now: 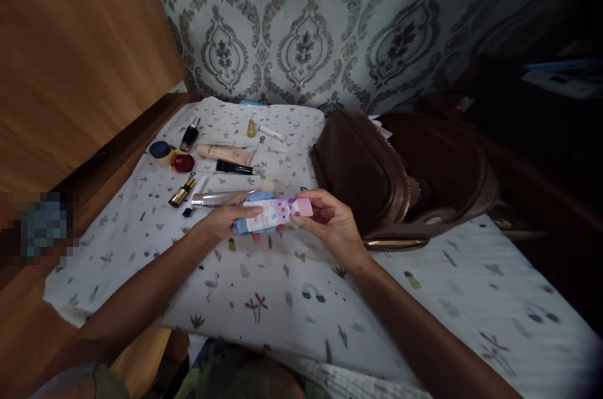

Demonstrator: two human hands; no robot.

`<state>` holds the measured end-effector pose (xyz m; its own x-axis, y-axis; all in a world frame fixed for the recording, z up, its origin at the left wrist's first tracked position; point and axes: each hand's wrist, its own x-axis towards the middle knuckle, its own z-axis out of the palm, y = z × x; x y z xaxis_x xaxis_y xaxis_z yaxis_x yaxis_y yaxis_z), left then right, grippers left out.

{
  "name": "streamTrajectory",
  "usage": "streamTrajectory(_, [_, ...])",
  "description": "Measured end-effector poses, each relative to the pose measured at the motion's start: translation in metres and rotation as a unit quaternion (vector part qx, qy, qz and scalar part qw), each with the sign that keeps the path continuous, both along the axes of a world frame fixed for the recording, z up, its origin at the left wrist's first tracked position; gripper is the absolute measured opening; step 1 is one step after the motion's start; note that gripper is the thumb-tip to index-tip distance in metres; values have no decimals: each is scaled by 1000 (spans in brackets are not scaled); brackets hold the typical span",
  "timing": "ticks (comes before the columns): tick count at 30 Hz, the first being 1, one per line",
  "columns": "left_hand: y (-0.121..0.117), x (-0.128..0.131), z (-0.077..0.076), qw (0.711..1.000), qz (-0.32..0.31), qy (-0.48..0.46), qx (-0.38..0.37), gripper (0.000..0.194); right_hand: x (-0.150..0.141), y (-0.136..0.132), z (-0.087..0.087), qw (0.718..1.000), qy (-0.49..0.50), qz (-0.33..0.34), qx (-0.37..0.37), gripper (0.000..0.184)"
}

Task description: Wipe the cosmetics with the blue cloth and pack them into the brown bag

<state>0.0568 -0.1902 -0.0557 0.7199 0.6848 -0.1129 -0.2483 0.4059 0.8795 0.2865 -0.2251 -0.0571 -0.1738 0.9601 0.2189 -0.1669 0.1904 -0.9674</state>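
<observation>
Above the patterned cloth, my left hand (227,217) is closed round a white and purple tube (276,212) with printed cartoon figures. A blue cloth (241,225) is bunched under the tube in the same hand. The thumb and fingers of my right hand (332,223) pinch the pink cap (303,207) at the tube's right end. Just behind my left hand lies a silvery tube (211,199), partly hidden by the fingers. To its left are a gold and dark bottle (181,192) and a small black cap (187,212).
An open brown leather bag (362,166) stands right of my hands. Beyond them lie a beige tube (225,154), a black tube (234,167), a dark bottle (190,134), a red-topped container (183,163) and a white stick (272,133). A wooden panel (85,41) rises at left.
</observation>
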Motion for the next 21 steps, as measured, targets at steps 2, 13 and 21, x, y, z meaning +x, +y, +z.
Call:
streamTrajectory(2, [0, 2, 1, 999, 27, 38, 5, 48, 1, 0, 2, 1000, -8, -11, 6, 39])
streamTrajectory(13, [0, 11, 7, 961, 215, 169, 44, 55, 2, -1, -3, 999, 33, 16, -14, 39])
streamTrajectory(21, [-11, 20, 13, 949, 237, 195, 71, 76, -4, -3, -16, 996, -1, -30, 83, 36])
